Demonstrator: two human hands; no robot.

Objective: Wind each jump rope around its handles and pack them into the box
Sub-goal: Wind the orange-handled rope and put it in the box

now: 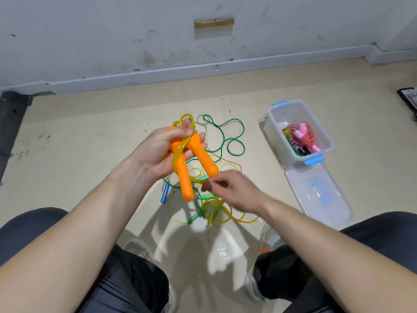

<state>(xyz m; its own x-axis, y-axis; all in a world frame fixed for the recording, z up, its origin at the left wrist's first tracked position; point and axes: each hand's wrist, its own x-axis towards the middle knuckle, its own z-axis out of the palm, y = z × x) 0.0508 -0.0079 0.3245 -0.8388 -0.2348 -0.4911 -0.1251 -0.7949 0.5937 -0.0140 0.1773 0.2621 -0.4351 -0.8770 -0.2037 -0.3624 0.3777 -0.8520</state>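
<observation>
With the left hand (158, 152) gripping both handles (185, 179), the right hand (234, 193), pinching the rope (177, 155), should lay snug, even turns.

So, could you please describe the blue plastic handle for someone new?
Start at the tangle of green and yellow ropes on the beige floor. On its left edge, below the left hand, lies the short blue plastic handle. Its neighbours are green handles and orange handles.

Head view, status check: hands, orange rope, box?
Left hand grips both orange plastic handles. Right hand pinches their yellow translucent cord, partly wound. Clear plastic box open, unobstructed. Loose ropes tangled on floor below.
</observation>
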